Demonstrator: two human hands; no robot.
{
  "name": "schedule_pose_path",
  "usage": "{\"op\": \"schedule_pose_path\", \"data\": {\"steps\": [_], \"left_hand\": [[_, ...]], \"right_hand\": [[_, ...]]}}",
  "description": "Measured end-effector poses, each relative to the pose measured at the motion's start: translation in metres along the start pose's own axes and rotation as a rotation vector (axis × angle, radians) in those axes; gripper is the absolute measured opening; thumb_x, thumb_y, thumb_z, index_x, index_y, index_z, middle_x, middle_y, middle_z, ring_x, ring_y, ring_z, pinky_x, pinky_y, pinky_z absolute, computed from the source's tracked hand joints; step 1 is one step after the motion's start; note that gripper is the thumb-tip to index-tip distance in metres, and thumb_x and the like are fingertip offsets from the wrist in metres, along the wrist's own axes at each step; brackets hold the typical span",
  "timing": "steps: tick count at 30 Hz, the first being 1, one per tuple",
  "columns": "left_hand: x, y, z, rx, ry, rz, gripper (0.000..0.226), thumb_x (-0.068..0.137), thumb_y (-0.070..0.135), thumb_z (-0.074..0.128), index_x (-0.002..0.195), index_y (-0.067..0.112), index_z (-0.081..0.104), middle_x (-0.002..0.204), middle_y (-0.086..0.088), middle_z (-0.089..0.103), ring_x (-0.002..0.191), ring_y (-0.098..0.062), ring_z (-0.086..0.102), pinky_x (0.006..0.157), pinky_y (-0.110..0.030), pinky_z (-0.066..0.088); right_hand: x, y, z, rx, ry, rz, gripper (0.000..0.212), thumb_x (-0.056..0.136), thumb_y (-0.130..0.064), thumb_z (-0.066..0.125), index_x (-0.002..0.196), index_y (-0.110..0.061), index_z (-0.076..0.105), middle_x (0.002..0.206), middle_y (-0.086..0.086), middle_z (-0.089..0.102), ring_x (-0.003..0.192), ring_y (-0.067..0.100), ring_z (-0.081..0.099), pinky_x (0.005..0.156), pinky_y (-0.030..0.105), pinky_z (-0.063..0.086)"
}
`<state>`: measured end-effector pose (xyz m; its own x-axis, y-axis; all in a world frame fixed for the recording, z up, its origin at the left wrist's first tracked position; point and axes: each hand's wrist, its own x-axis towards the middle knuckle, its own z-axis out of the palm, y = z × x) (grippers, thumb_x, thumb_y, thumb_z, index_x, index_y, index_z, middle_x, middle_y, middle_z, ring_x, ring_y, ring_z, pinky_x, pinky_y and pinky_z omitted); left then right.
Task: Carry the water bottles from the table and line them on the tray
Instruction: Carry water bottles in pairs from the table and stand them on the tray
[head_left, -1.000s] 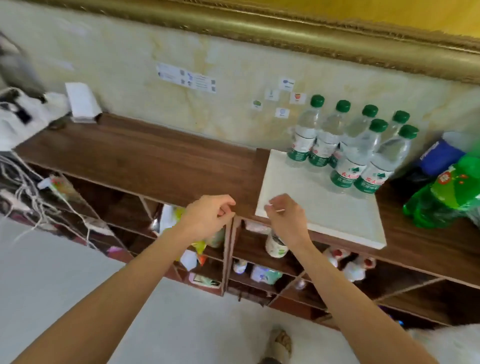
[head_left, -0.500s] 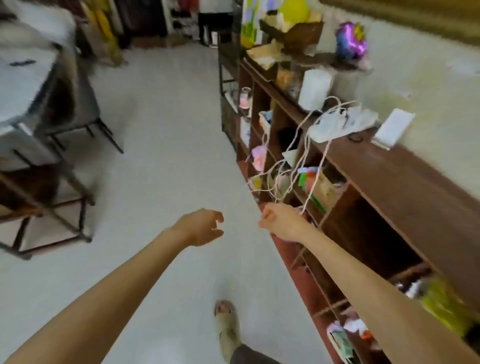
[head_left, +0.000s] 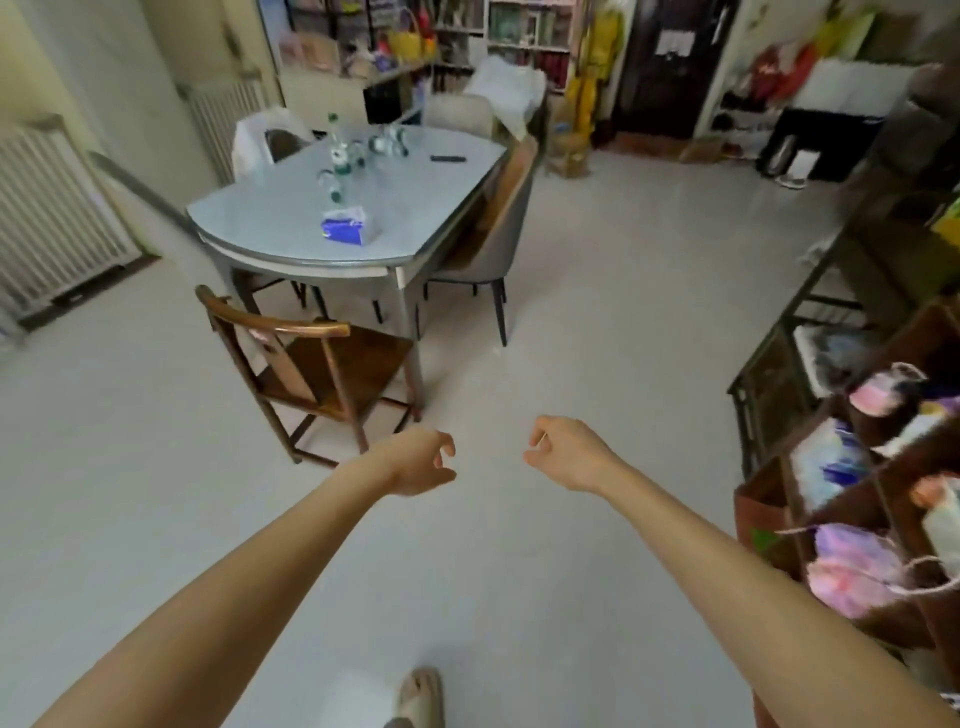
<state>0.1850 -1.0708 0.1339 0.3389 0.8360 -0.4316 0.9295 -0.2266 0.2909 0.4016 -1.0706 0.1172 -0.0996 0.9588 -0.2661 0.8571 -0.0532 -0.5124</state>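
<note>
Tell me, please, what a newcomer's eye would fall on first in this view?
Probably the two bare forearms reaching into the lower middle, the left hand and right hand loosely curled and holding nothing above the pale floor. Next, the grey table at upper left, with several green-capped water bottles and a blue tissue pack on it, and a wooden chair in front.

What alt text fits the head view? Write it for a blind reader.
Two empty hands, left and right, reach forward over a pale floor toward a grey table across the room. Water bottles and a blue tissue pack sit on it; a wooden chair stands in front.
</note>
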Motion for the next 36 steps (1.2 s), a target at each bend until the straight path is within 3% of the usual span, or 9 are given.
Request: {"op": "schedule_pose_path", "data": {"steps": [3, 9, 14, 20, 30, 36], "left_hand": [[0.063, -0.038, -0.036, -0.072, 0.013, 0.005, 0.04, 0.095, 0.031, 0.056, 0.132, 0.016, 0.052, 0.123, -0.003, 0.064, 0.109, -0.02, 0.062, 0.095, -0.035, 0.049], [0.193, -0.094, -0.134, -0.041, -0.029, 0.032, 0.039, 0.095, 0.031, 0.057, 0.131, 0.016, 0.055, 0.124, -0.003, 0.065, 0.112, -0.02, 0.061, 0.1, -0.037, 0.047], [0.308, -0.107, -0.208, -0.001, -0.011, 0.079, 0.036, 0.095, 0.03, 0.055, 0.129, 0.017, 0.054, 0.121, -0.002, 0.065, 0.109, -0.019, 0.061, 0.095, -0.032, 0.047], [0.463, -0.114, -0.259, 0.021, -0.071, 0.087, 0.039, 0.095, 0.035, 0.056, 0.13, 0.019, 0.053, 0.123, -0.001, 0.064, 0.112, -0.018, 0.06, 0.101, -0.036, 0.046], [0.662, -0.158, -0.373, -0.168, 0.043, -0.102, 0.037, 0.095, 0.033, 0.056, 0.128, 0.017, 0.057, 0.122, -0.002, 0.066, 0.113, -0.02, 0.06, 0.099, -0.034, 0.046], [0.725, -0.252, -0.411, -0.301, 0.14, -0.268, 0.036, 0.095, 0.032, 0.057, 0.127, 0.015, 0.057, 0.122, -0.003, 0.065, 0.112, -0.021, 0.059, 0.098, -0.033, 0.046]], "right_hand": [[0.085, -0.015, -0.008, -0.019, 0.002, -0.027, 0.023, 0.087, -0.028, 0.062, 0.105, -0.012, 0.06, 0.109, 0.011, 0.067, 0.099, 0.029, 0.062, 0.084, 0.035, 0.052], [0.235, -0.036, -0.051, 0.005, 0.012, 0.016, 0.022, 0.087, -0.028, 0.062, 0.103, -0.013, 0.059, 0.101, 0.006, 0.064, 0.092, 0.025, 0.06, 0.083, 0.034, 0.052], [0.346, -0.033, -0.097, 0.059, 0.043, 0.066, 0.022, 0.085, -0.029, 0.062, 0.101, -0.014, 0.061, 0.098, 0.004, 0.065, 0.093, 0.024, 0.062, 0.082, 0.033, 0.052], [0.505, 0.004, -0.146, 0.072, 0.009, 0.086, 0.025, 0.086, -0.027, 0.064, 0.106, -0.012, 0.061, 0.106, 0.006, 0.065, 0.099, 0.024, 0.061, 0.086, 0.029, 0.049], [0.789, -0.019, -0.243, -0.098, -0.089, -0.133, 0.019, 0.088, -0.025, 0.062, 0.099, -0.009, 0.062, 0.104, 0.01, 0.066, 0.099, 0.028, 0.061, 0.085, 0.037, 0.05], [0.938, -0.088, -0.222, -0.143, -0.185, -0.297, 0.022, 0.088, -0.027, 0.062, 0.104, -0.013, 0.062, 0.104, 0.005, 0.066, 0.1, 0.023, 0.06, 0.082, 0.03, 0.047]]}}
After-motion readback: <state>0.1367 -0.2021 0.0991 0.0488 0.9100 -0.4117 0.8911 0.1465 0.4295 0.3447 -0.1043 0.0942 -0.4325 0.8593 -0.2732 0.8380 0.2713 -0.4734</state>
